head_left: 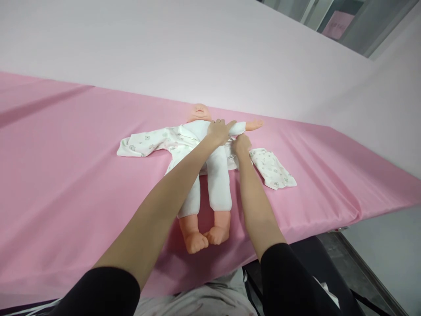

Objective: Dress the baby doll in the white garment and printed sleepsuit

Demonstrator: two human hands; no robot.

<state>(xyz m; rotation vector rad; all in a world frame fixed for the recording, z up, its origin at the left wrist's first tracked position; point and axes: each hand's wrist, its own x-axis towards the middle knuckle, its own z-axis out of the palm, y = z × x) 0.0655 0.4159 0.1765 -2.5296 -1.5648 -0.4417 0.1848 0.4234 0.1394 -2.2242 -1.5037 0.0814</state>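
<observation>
A baby doll (219, 180) with a white cloth body lies on its back, feet toward me. Its bare arm (239, 128) stretches out to the right. A white printed baby shirt (176, 142) lies under and around it, one sleeve spread to the left over the doll's other arm, whose hand is not visible. My left hand (219, 131) rests on the doll's chest by the shoulder, fingers spread and thumb at the bare arm. Just below that arm, my right hand (241, 144) is closed on the shirt's fabric; its fingertips are hidden.
The shirt's other sleeve (272, 169) lies to the right of my right wrist. Pink cloth (82, 184) covers the table, with folds at the right. A white wall (148, 48) rises behind. The table's front edge is close to my body, with dark chair-like shapes below right.
</observation>
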